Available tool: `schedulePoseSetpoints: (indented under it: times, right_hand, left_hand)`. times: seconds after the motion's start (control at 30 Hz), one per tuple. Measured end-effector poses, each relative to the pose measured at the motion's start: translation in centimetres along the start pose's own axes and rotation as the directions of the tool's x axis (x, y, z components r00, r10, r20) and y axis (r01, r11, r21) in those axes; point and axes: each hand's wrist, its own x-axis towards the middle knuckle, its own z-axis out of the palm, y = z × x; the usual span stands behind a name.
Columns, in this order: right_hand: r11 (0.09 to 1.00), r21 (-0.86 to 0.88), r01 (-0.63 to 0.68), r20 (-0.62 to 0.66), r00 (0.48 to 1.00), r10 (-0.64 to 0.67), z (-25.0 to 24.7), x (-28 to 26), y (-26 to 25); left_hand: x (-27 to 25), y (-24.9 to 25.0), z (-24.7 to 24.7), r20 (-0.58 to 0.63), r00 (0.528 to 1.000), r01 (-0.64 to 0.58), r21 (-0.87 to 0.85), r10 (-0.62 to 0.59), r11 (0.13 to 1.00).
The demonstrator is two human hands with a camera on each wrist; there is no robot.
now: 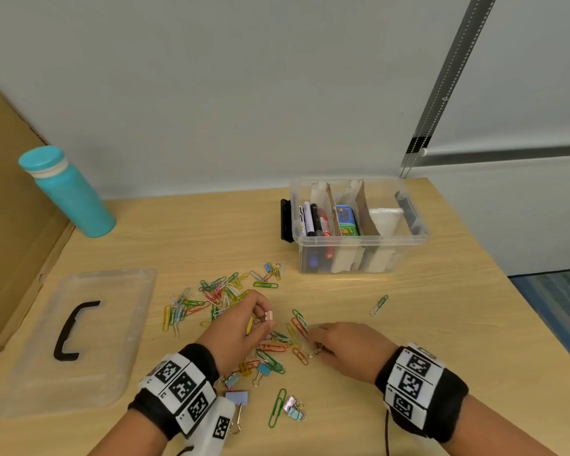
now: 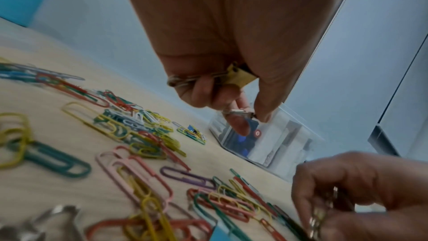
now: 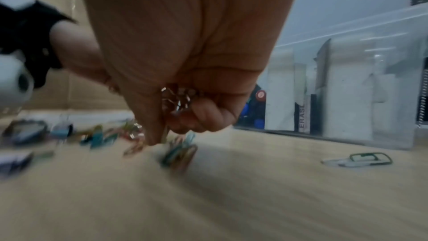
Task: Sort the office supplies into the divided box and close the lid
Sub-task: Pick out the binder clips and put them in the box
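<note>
- Our left hand pinched a small pink binder clip between thumb and fingertips, lifted just above the scatter; the left wrist view showed a yellow binder clip tucked in the same palm.
- Our right hand was curled round a bunch of silver-handled binder clips, its fingertips down among the clips on the table.
- We judged the step to be gathering binder clips out of the mix; next we needed to carry both handfuls far and right to the box and drop them in one compartment.
- The coloured wire paper clips lay spread under and to the far left of our hands, with more pastel binder clips near our wrists, and two stray paper clips off to the right.
- The clear plastic divided box stood far right, open, with marker pens in its left compartment.
- The clear plastic lid with a black handle lay flat at the near left, well apart from the box.
- A teal water bottle stood far left, clear of the route; the tangled paper clips seemed the likelier snag.
</note>
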Motion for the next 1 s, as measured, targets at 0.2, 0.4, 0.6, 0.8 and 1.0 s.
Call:
schedulePoseSetpoints:
  times: [0.2,0.4,0.6,0.8,1.0]
  right_hand:
    - [0.923,0.381,-0.045,-0.313,0.934,0.175,-9.5,-2.7,2.6]
    - [0.843,0.43,-0.322,-0.494,0.697,0.519,-16.9,1.0,10.3]
    - [0.829,0.209,-0.519,-0.311,0.768,0.56,-19.5,6.3,13.3]
    - [0.845,0.297,-0.445,-0.339,0.778,0.529,-18.9,5.0,13.6]
    - [0.852,0.266,-0.451,-0.552,0.653,0.518,-12.1,1.3,13.6]
  left_hand:
    - [1.4,1.4,0.2,-0.014,1.0,0.001,0.017,-0.001,1.0]
    - [2.8,2.9,0.9,-0.02,1.0,-0.005,0.034,0.005,0.999]
    - [3.0,3.0,1.4,-0.001,1.0,0.022,0.063,-0.022,0.998]
    - [2.2,2.5,1.7,0.019,0.999,0.029,0.07,-0.031,0.997]
    - [2.4,6.7,0.2,0.036,0.997,-0.07,-0.06,0.072,0.996]
